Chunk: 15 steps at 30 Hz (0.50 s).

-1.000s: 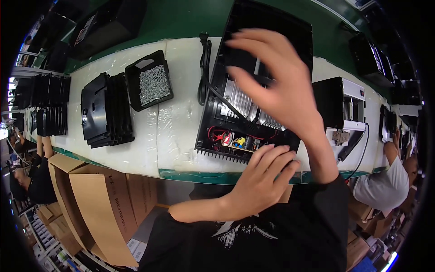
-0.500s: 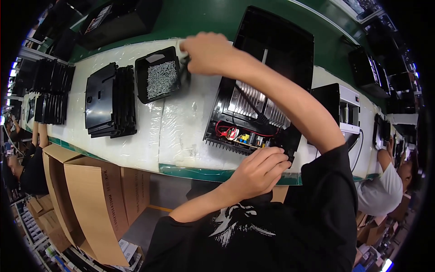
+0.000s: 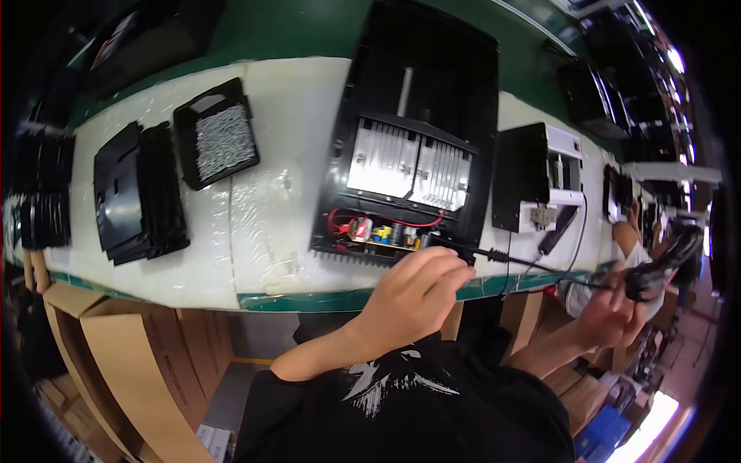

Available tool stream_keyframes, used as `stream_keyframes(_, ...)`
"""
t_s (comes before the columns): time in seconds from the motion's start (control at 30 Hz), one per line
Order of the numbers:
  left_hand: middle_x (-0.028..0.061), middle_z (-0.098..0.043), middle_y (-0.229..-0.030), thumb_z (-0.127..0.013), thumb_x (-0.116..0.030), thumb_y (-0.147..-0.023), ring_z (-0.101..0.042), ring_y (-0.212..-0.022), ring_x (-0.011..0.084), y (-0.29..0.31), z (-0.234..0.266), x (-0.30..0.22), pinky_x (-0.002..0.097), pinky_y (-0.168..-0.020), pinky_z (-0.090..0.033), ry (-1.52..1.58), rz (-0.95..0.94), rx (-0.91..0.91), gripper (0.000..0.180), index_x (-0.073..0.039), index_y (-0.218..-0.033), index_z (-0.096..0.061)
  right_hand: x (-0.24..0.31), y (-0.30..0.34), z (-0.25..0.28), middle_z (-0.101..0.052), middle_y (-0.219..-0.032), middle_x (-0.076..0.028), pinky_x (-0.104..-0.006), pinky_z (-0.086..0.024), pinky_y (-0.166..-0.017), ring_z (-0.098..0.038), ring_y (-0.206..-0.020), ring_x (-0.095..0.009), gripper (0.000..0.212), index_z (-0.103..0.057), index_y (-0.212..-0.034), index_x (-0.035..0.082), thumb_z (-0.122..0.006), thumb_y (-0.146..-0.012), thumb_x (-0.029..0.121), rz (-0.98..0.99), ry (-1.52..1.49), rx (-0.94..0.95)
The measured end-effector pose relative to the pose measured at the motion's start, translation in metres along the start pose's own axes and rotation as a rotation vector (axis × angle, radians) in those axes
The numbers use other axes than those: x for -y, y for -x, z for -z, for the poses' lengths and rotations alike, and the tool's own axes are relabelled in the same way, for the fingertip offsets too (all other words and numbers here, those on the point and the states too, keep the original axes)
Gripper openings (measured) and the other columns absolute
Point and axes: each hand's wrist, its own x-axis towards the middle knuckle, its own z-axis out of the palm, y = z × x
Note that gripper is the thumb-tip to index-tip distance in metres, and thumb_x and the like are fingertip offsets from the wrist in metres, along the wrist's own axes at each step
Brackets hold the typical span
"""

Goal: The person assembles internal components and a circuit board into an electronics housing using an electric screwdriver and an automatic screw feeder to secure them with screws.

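Observation:
An open black case [image 3: 328, 181] lies on the bench in front of me, with silver finned metal plates [image 3: 409, 166] and a small circuit board [image 3: 386, 235] with red wires inside. At its near right corner is my left hand [image 3: 417, 289], fingers bent and pressed together; what lies under the fingertips is hidden. A black power cord [image 3: 498, 255] with a ribbed sleeve runs out of that corner to the right. Off the bench at far right, my right hand [image 3: 614, 312] is closed on the cord's bundled coil, slightly blurred.
A black tray [image 3: 189, 147] of silver screws and a stack of black panels [image 3: 120, 204] stand to the left. On the right are a black-and-white housing [image 3: 525, 174] and a black cylindrical tool [image 3: 559, 230]. Cardboard boxes [image 3: 127, 370] stand below the bench; a co-worker's arm [image 3: 627, 235] shows at right.
My right hand has swung from beside the screw tray to far right, drawing the cord off the metal plates and out over the bench edge. My left hand stays at the case corner.

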Motion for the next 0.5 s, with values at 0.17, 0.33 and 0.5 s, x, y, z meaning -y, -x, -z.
stream_keyframes(0.17, 0.0119, -0.055, -0.110, -0.068, -0.007, -0.074, -0.055, -0.098, 0.0296, -0.035, 0.000, -0.008, 0.0393, -0.086, -0.047, -0.008, 0.119, 0.198, 0.045, -0.001, -0.117, -0.055, 0.009, 0.053, -0.028, -0.056, -0.121, -0.018, -0.0322, -0.053, -0.062, -0.066, -0.068, -0.025, 0.084, -0.002, -0.148, 0.007, -0.053, -0.084, 0.026, -0.054, 0.111, -0.508)
stream_keyframes(0.33, 0.0076, -0.053, -0.113, -0.071, -0.010, -0.070, -0.051, -0.100, 0.0283, -0.056, -0.011, 0.004, 0.0376, -0.086, -0.045, -0.159, -0.113, 0.493, 0.039, -0.005, -0.107, -0.060, -0.008, 0.076, -0.044, -0.054, -0.074, -0.005, -0.0248, -0.047, -0.045, -0.048, -0.040, -0.011, 0.070, -0.021, -0.143, 0.001, -0.050, -0.084, 0.025, -0.309, 0.689, -0.596)
stream_keyframes(0.5, 0.0028, -0.058, -0.095, -0.072, -0.001, -0.061, -0.056, -0.088, 0.0231, -0.057, -0.010, 0.010, 0.0321, -0.076, -0.047, -0.173, -0.071, 0.407, 0.034, -0.008, -0.093, -0.061, 0.011, 0.099, -0.062, -0.059, -0.080, -0.008, -0.0266, -0.053, -0.057, -0.061, -0.060, -0.015, 0.030, -0.052, -0.117, -0.002, -0.049, -0.089, 0.009, -1.013, 0.909, -0.518)
